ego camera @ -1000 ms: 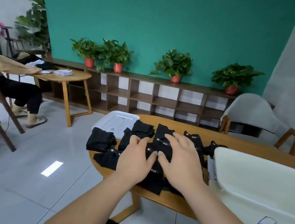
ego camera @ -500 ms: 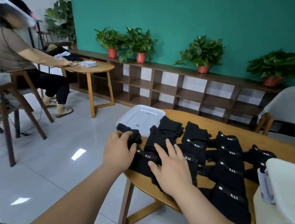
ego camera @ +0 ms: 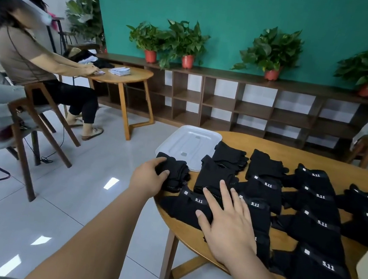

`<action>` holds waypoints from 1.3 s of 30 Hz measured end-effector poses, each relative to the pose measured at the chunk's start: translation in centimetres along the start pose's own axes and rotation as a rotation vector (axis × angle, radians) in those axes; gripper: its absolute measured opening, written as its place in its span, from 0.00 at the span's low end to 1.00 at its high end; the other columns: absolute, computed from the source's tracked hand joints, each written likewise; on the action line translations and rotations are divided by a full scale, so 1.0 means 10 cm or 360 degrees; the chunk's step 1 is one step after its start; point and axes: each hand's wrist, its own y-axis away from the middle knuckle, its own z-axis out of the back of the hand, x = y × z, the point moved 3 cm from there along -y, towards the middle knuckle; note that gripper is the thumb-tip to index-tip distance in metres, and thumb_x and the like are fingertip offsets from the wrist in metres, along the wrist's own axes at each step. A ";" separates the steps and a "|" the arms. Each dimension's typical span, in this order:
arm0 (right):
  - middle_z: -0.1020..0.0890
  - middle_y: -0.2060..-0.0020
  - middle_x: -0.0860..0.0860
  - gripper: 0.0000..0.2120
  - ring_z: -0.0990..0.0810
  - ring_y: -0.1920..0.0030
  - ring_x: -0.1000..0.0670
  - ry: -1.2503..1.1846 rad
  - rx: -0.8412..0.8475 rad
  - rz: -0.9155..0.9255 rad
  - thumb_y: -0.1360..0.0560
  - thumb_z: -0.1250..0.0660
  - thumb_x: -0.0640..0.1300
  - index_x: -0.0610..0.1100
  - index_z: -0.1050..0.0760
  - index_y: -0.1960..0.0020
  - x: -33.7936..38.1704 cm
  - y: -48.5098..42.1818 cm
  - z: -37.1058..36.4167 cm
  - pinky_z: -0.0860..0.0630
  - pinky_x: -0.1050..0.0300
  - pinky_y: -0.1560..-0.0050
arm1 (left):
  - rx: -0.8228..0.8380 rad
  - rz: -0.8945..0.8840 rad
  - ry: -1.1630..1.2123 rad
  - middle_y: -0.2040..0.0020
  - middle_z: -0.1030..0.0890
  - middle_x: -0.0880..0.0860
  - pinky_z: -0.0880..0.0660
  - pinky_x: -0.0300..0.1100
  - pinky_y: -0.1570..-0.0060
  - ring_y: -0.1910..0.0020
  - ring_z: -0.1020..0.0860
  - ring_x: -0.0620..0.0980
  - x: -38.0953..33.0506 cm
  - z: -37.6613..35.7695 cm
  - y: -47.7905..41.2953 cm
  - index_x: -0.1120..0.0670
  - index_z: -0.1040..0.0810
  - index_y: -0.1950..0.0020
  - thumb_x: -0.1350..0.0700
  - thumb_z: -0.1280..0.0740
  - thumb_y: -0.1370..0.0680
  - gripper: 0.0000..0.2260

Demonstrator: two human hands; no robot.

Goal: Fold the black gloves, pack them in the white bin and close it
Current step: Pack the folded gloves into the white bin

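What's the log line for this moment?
left hand: grips folded glove | right hand: open over gloves | lid: on table

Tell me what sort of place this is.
Likely an office lounge or workroom used for sorting: a long wooden cubby shelf topped with potted plants, a round table spread with black gloves, and another person working at a second table.

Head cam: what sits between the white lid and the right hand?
A folded black glove on the wooden table. The white lid lies just behind it, and fingertips of the right hand overlie its near edge. Head view shows this.
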 end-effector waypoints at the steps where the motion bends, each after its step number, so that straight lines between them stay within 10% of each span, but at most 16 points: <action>1: 0.60 0.15 0.53 0.31 0.57 0.15 0.45 0.0003 0.0002 0.0000 0.18 0.59 0.70 0.64 0.54 0.16 0.00 0.00 -0.01 0.56 0.43 0.16 | 0.0038 0.0010 0.0000 0.29 0.21 0.50 0.22 0.51 0.35 0.34 0.22 0.57 0.00 0.00 -0.03 0.42 0.26 0.24 0.48 0.31 0.17 0.21; 17: 0.63 0.16 0.56 0.30 0.59 0.16 0.48 -0.0135 0.0167 -0.0047 0.17 0.53 0.69 0.66 0.53 0.17 -0.03 -0.02 0.03 0.60 0.47 0.17 | 0.0083 0.0189 0.0850 0.41 0.17 0.54 0.14 0.52 0.49 0.46 0.16 0.56 -0.16 0.12 0.07 0.45 0.18 0.41 0.65 0.22 0.24 0.19; 24: 0.35 0.22 0.62 0.19 0.44 0.19 0.52 -0.0886 -0.0128 -0.0242 0.17 0.37 0.59 0.62 0.28 0.26 -0.07 -0.11 0.50 0.38 0.50 0.22 | -0.0126 -0.0205 0.0992 0.42 0.20 0.47 0.14 0.48 0.54 0.48 0.16 0.50 -0.73 0.44 0.44 0.44 0.17 0.41 0.66 0.24 0.23 0.19; 31: 0.28 0.27 0.60 0.34 0.28 0.27 0.54 -0.1713 -0.0155 -0.0473 0.23 0.33 0.68 0.64 0.40 0.20 -0.07 -0.27 1.10 0.28 0.47 0.28 | 0.0049 -0.0502 0.1122 0.45 0.16 0.41 0.15 0.44 0.50 0.45 0.17 0.45 -1.44 0.37 0.87 0.40 0.17 0.42 0.65 0.24 0.23 0.20; 39: 0.13 0.43 0.52 0.21 0.14 0.42 0.48 -0.2631 0.0071 -0.0534 0.24 0.24 0.55 0.55 0.23 0.33 -0.35 -0.06 1.75 0.21 0.42 0.34 | 0.0291 -0.0566 0.1546 0.40 0.16 0.46 0.17 0.54 0.42 0.39 0.16 0.52 -2.08 0.30 1.20 0.43 0.16 0.38 0.64 0.23 0.23 0.20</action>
